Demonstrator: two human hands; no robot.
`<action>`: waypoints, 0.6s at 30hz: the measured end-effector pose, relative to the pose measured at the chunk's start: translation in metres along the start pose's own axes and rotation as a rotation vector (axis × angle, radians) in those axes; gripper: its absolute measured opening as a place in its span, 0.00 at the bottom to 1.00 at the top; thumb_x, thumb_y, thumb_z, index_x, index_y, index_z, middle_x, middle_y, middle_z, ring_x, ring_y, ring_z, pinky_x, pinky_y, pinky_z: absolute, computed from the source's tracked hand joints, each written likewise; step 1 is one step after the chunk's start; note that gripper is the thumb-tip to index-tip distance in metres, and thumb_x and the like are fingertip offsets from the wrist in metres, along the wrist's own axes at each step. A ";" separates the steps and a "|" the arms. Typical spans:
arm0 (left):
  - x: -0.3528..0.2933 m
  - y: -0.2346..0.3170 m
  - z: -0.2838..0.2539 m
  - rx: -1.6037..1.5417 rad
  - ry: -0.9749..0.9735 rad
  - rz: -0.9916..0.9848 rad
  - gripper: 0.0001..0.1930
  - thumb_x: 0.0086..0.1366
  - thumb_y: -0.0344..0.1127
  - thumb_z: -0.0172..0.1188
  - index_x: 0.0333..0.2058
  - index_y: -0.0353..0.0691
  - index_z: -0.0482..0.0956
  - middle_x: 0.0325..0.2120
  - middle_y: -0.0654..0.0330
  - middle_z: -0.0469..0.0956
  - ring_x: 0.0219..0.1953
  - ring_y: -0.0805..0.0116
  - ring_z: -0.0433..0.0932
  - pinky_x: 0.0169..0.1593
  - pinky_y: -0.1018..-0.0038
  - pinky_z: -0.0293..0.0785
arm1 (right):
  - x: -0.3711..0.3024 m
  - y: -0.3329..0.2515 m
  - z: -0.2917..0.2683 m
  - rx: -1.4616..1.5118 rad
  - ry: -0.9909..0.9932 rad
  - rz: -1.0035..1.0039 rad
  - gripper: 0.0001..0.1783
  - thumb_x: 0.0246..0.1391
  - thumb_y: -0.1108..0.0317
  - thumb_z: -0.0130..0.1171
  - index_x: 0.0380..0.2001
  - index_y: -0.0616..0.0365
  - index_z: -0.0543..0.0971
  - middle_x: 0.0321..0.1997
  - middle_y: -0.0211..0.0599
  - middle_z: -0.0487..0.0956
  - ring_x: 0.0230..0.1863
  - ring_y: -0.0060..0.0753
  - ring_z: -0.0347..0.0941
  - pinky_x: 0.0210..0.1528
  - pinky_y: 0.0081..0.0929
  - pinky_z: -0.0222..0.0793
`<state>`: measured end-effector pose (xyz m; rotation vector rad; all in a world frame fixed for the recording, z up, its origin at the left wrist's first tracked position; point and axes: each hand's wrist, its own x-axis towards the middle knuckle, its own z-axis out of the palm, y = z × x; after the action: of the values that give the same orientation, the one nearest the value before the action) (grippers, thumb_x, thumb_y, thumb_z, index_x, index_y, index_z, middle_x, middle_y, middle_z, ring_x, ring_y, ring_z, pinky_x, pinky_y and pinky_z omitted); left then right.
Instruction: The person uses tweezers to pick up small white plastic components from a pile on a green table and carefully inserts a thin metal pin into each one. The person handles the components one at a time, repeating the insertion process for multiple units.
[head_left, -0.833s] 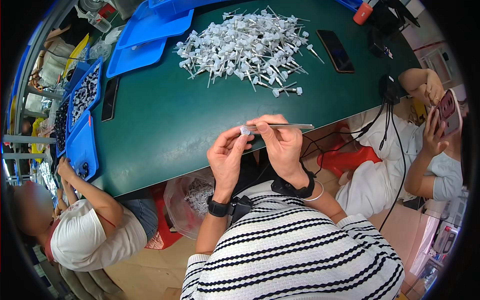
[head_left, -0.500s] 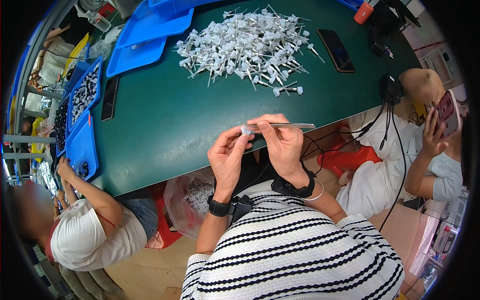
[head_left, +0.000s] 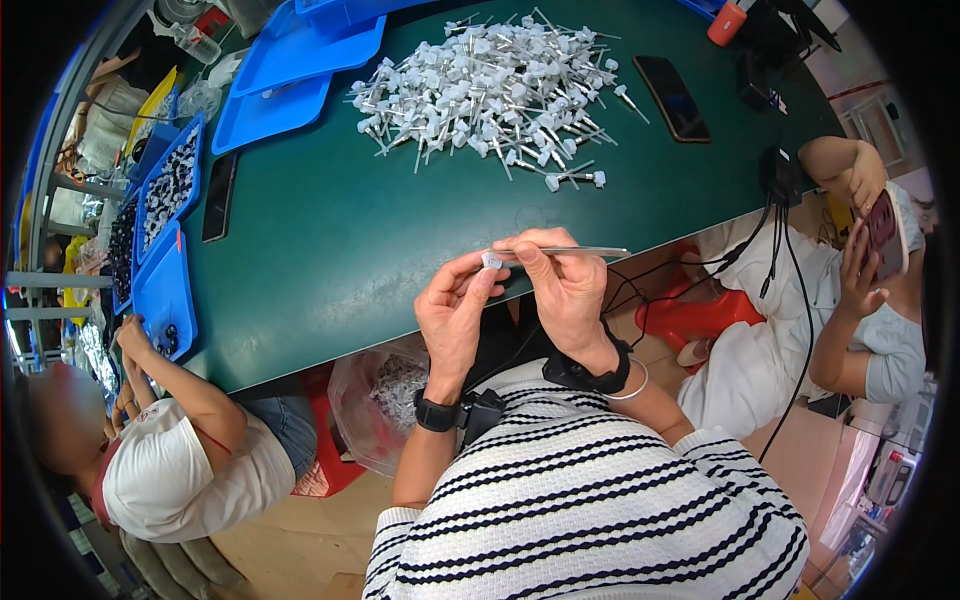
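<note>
Above the table's near edge, my left hand (head_left: 455,312) pinches a small white plastic piece (head_left: 491,260) between thumb and fingertips. Right beside it, my right hand (head_left: 568,295) is closed on slim metal tweezers (head_left: 595,251), whose one end sticks out to the right. Their other end lies by the white piece, and my fingers hide whether it touches. Farther back on the green table (head_left: 330,290) lies a big heap of white-headed parts with thin metal stems (head_left: 490,95).
Blue trays (head_left: 270,110) stand at the back left, more with small dark parts (head_left: 170,185) at the far left. Phones (head_left: 670,98) lie on the table. Cables (head_left: 775,215) hang at the right. Co-workers sit on both sides; a plastic bag of scraps (head_left: 385,390) stands below the edge.
My hands stay almost still, with the tweezers and white piece in the same place. At the right, the co-worker's phone has shifted slightly left and a second hand has moved near it.
</note>
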<state>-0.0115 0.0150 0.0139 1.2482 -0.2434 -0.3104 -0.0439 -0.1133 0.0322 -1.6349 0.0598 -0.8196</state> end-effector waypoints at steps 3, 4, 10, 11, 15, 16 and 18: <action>0.000 -0.001 -0.002 -0.004 -0.015 -0.009 0.13 0.66 0.29 0.58 0.47 0.28 0.75 0.42 0.53 0.80 0.41 0.66 0.81 0.43 0.75 0.79 | 0.001 -0.004 0.000 -0.011 -0.006 0.001 0.06 0.57 0.71 0.60 0.34 0.62 0.82 0.31 0.35 0.83 0.27 0.27 0.79 0.29 0.21 0.73; 0.000 0.000 -0.002 0.000 -0.015 -0.011 0.13 0.67 0.29 0.58 0.47 0.28 0.75 0.42 0.53 0.80 0.41 0.66 0.81 0.43 0.75 0.79 | 0.002 -0.005 0.000 -0.022 -0.010 0.001 0.06 0.57 0.71 0.60 0.34 0.62 0.82 0.31 0.35 0.83 0.26 0.27 0.79 0.29 0.21 0.73; 0.000 0.000 -0.003 0.001 -0.024 -0.006 0.13 0.67 0.29 0.58 0.47 0.29 0.75 0.42 0.53 0.80 0.41 0.66 0.81 0.43 0.75 0.79 | 0.002 -0.008 0.000 -0.051 -0.010 -0.014 0.07 0.57 0.71 0.60 0.31 0.64 0.81 0.29 0.35 0.82 0.24 0.27 0.78 0.27 0.22 0.73; 0.000 0.000 -0.003 0.002 -0.022 -0.005 0.13 0.67 0.29 0.58 0.47 0.29 0.76 0.42 0.53 0.80 0.41 0.66 0.81 0.43 0.75 0.79 | 0.002 -0.008 0.000 -0.058 -0.013 -0.018 0.07 0.57 0.71 0.60 0.31 0.64 0.81 0.29 0.36 0.82 0.24 0.27 0.78 0.27 0.22 0.72; 0.000 0.002 -0.002 0.005 -0.022 -0.006 0.13 0.67 0.29 0.58 0.47 0.29 0.76 0.42 0.53 0.80 0.41 0.66 0.81 0.43 0.75 0.79 | 0.002 -0.008 0.000 -0.065 -0.010 -0.031 0.07 0.57 0.71 0.60 0.29 0.65 0.80 0.29 0.36 0.82 0.23 0.29 0.78 0.26 0.22 0.72; 0.000 0.002 -0.002 0.006 -0.022 -0.007 0.13 0.67 0.29 0.57 0.47 0.29 0.76 0.42 0.53 0.80 0.41 0.66 0.81 0.43 0.75 0.79 | 0.002 -0.009 0.000 -0.067 -0.009 -0.027 0.08 0.57 0.71 0.60 0.29 0.65 0.80 0.29 0.36 0.82 0.23 0.29 0.78 0.25 0.22 0.71; 0.000 0.001 -0.002 0.010 -0.024 -0.006 0.12 0.67 0.29 0.57 0.47 0.29 0.76 0.41 0.53 0.80 0.41 0.66 0.81 0.44 0.75 0.79 | 0.002 -0.009 0.000 -0.075 -0.009 -0.025 0.08 0.57 0.70 0.60 0.28 0.65 0.80 0.28 0.36 0.82 0.23 0.29 0.78 0.25 0.23 0.71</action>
<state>-0.0112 0.0172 0.0144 1.2559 -0.2621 -0.3293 -0.0459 -0.1118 0.0413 -1.7128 0.0640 -0.8379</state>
